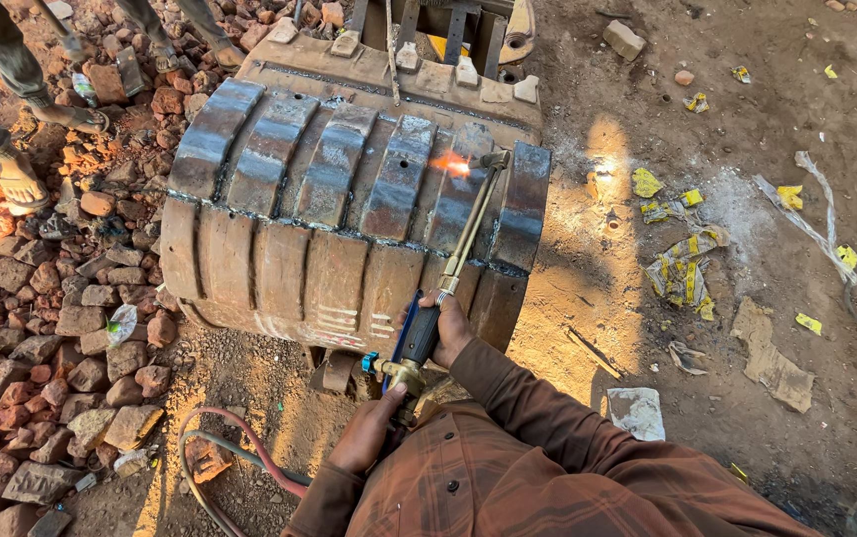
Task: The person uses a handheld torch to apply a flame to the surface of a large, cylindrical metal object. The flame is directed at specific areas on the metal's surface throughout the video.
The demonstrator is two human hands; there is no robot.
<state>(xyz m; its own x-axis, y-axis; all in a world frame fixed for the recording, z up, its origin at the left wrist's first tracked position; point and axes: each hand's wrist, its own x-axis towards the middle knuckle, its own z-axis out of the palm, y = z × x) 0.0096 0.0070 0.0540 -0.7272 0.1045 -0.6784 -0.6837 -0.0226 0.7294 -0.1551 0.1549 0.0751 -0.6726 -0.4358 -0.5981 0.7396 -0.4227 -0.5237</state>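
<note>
On the dirt ground beside brick rubble, a long, rigid brass cutting torch (pixel 453 261), judged light but hot at its flaming tip, is gripped at the dark handle by the right hand (pixel 445 326) and near the valves by the left hand (pixel 367 434), over a heavy steel excavator bucket (pixel 349 209).

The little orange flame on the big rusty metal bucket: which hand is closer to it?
Right. The right hand grips the black handle of the brass cutting torch, nearer the orange flame. The left hand holds the valve end, farther back.
</note>
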